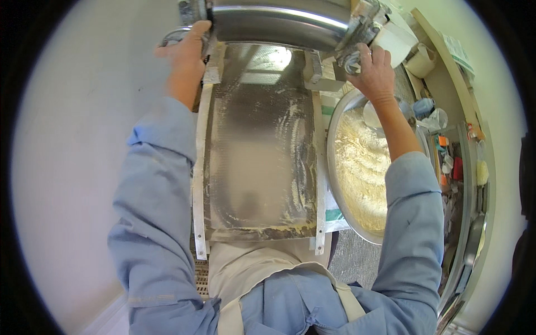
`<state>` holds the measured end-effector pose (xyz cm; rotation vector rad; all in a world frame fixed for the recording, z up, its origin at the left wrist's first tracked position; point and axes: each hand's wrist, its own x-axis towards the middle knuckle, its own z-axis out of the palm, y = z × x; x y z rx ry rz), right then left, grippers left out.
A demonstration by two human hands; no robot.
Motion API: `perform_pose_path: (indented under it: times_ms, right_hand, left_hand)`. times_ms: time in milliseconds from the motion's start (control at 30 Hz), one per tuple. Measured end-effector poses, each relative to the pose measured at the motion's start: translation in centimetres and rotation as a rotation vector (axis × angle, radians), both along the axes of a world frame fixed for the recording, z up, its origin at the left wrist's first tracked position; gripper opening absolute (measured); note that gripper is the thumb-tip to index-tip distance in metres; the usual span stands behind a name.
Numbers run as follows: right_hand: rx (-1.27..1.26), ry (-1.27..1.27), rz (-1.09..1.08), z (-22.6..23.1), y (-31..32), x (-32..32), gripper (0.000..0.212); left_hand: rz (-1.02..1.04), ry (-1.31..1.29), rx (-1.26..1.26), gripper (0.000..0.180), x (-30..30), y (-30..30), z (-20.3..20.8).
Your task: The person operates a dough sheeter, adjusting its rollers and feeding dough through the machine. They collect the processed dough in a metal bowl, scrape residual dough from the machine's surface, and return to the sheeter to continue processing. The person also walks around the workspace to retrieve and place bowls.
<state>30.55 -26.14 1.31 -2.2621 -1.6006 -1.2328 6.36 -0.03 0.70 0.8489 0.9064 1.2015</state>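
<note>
A wide steel roller (282, 25) of a dough-sheeting machine lies across the top of the view. Below it, a long metal feed tray (262, 106) slopes toward me, dusted and smeared with flour. My left hand (188, 53), slightly blurred, grips a round metal handwheel (174, 37) at the roller's left end, thumb side toward the roller. At the right end, the fingers of my right hand (375, 72) curl over a matching metal handwheel (352, 60). Both forearms reach forward on either side of the tray.
A large steel bowl (336, 184) of pale floury crumbs stands right of the tray, partly under my right forearm. Shelving (466, 223) with tools and small containers runs along the right wall. A plain white wall (78, 139) is close on the left.
</note>
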Motion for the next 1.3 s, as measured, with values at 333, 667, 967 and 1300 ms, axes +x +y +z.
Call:
perform_pose_path:
  times_ms: [333, 667, 967, 1300]
  right_hand:
    - [0.475, 0.158, -0.143, -2.5, 2.7, -1.2, 0.085]
    - [0.604, 0.304, -0.068, -3.0, 2.9, -1.7, 0.091]
    - [0.690, 0.766, 0.379, -3.7, 1.7, -1.1, 0.100]
    - [0.698, 0.838, 0.309, -4.5, 1.8, -0.9, 0.103]
  left_hand:
    - [0.243, 0.649, 0.904, 0.087, -1.2, 2.8, -3.1]
    - [0.260, 1.070, 1.188, 0.076, -3.0, 2.2, -2.1]
    - [0.279, 1.014, 1.254, 0.079, -2.9, 2.8, -2.7]
    - [0.344, 1.114, 1.304, 0.096, -3.3, 3.0, -2.8]
